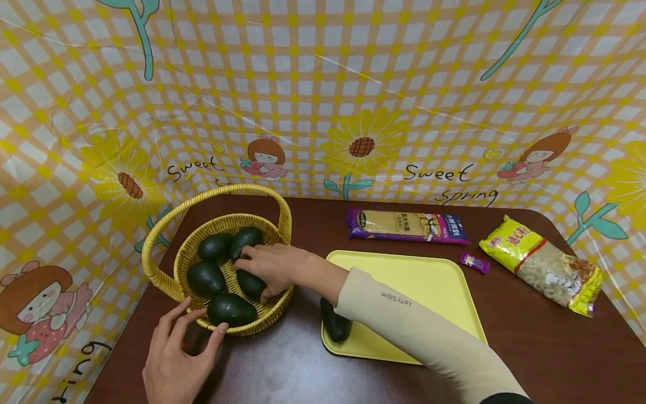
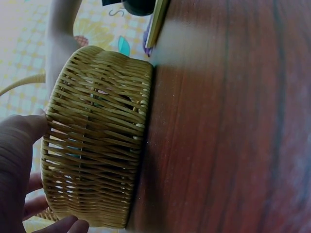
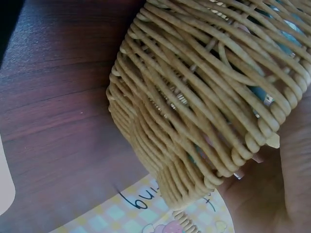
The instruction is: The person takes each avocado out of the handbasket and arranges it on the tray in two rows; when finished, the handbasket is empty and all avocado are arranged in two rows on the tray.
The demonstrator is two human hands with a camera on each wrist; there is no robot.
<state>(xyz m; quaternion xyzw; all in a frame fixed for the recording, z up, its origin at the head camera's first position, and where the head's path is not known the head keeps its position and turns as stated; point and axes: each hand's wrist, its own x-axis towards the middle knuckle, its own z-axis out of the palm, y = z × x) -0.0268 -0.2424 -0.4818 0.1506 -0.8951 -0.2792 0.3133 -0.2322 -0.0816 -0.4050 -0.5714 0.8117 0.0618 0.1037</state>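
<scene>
A yellow wicker basket [image 1: 267,320] with a tall handle stands at the left of the table, holding several dark green avocados [image 1: 206,279]. My right hand [image 1: 275,269] reaches over its right rim, with fingers and thumb around one avocado [image 1: 249,283] inside. In the right wrist view the woven wall [image 3: 194,97] hides most of that hand. At the near left, my left hand [image 1: 179,348] has its fingers spread, the tips touching the rim; the left wrist view shows its thumb [image 2: 29,126] against the rim edge. Another dark green avocado [image 1: 335,322] lies on the yellow tray [image 1: 398,269].
My right forearm in a cream sleeve [image 1: 409,320] crosses the tray. Behind it lies a purple pasta packet [image 1: 404,226]. To the right are a small purple wrapped piece [image 1: 474,262] and a yellow-ended clear bag [image 1: 545,264]. A checked cloth [image 1: 313,84] surrounds the table's back and sides.
</scene>
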